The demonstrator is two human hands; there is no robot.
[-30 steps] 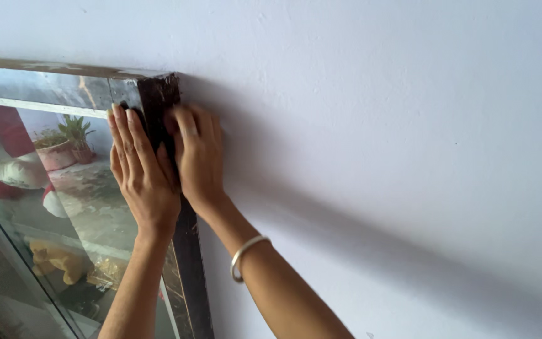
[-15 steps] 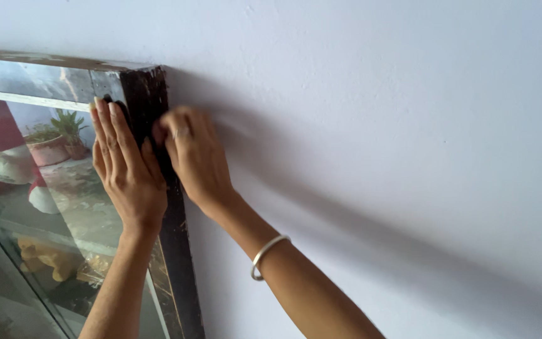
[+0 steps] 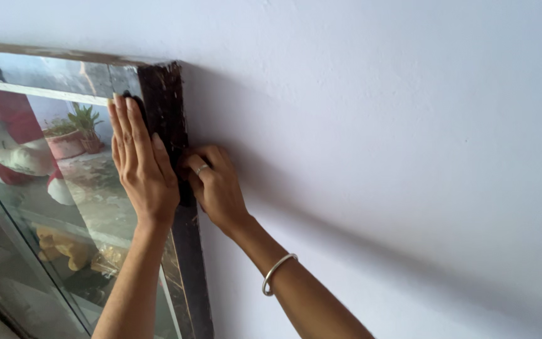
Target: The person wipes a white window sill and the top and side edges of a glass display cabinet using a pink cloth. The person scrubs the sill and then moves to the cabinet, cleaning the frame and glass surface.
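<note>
Both hands work the dark frame (image 3: 169, 119): left hand (image 3: 142, 166) spread flat on the glass (image 3: 45, 188), right hand (image 3: 216, 185) curled, rubbing; hard pressing could crack the pane.

Head camera, close, tilted up at wall (image 3: 377, 125) (single view).

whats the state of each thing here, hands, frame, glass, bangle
left hand: flat, fingers straight, pressed on the glass beside the frame
right hand: curled, fingers against the frame's outer edge by the wall
dark wooden cabinet frame: upright against the wall, paint worn and streaky
glass pane: shut, smudged, reflecting potted plants
silver metal bangle: loose on the right wrist
pale painted wall: bare, shadowed near the frame
</note>
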